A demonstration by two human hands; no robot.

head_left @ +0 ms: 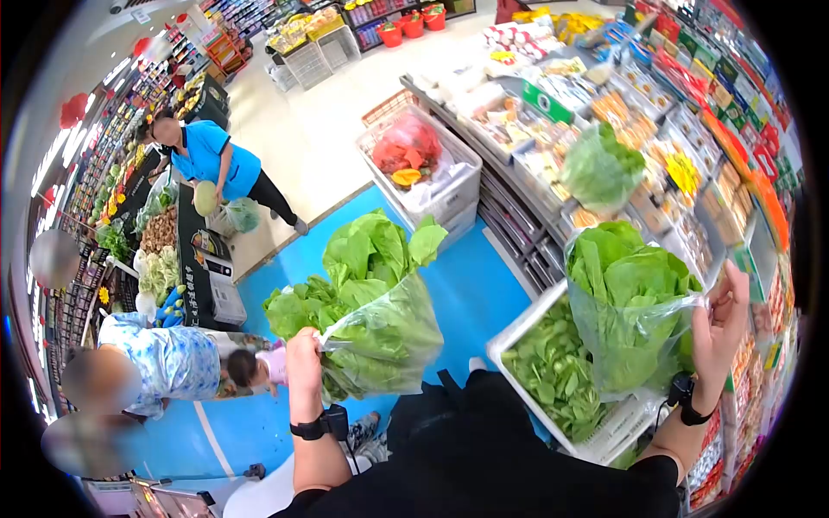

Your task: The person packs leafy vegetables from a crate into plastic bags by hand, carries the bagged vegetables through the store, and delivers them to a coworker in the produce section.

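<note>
My left hand [304, 358] is closed on the edge of a clear plastic bag of leafy lettuce [367, 293], held up over the blue floor. On the other side, my right hand [724, 319] pinches the rim of a second clear bag of lettuce [635, 298]. That bag hangs over a white crate [553, 380] filled with loose green leafy vegetables [548, 367]. Leaves stick out of the tops of both bags. Beyond the right-hand bag, another bagged green vegetable [603, 168] sits on the packaged goods. Each wrist wears a black strap with a small device.
A white basket stack [436, 190] holding a red bag stands ahead. To the right runs a refrigerated display [527, 147] of packaged food. A person in a blue shirt [211, 160] holds a melon by the left produce stand. A person in a patterned shirt [164, 363] and a child are close on my left.
</note>
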